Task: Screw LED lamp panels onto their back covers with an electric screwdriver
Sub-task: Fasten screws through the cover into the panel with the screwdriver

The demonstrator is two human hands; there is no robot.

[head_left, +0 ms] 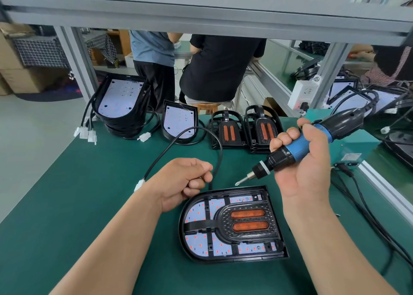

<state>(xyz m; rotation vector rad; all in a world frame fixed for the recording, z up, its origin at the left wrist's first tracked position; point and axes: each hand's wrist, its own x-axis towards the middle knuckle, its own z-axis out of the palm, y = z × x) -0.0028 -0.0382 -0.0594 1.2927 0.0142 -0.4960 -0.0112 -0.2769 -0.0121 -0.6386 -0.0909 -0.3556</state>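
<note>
Lamp (pixel 232 224) lies near-centre on mat (pixel 89 205), right hand (pixel 306 165) gripping screwdriver (pixel 279 158) just above its far edge, left hand (pixel 187 178) curled, contents unclear; screwing seems barely begun, far-left stack (pixel 125 102) waits.

Bright, even light falls from overhead, so the green mat (pixel 89 205) reads clearly and shadows stay soft. A faint dark patch lies under the left hand (pixel 181 183) and another beneath the right hand (pixel 299 160). A pale sheen runs along the black rim of the lamp (pixel 232 259) and the dark rear of the screwdriver (pixel 344 120), with no blown-out glare. The near field is sharp; the people (pixel 219 66) behind the bench are a little softer. The wide lens bows the metal beam (pixel 201 10) across the top and splays the mat's edges outward, and whatever lies near the bottom corners looks stretched. The floor (pixel 33 138) at far left looks washed pale.
</note>
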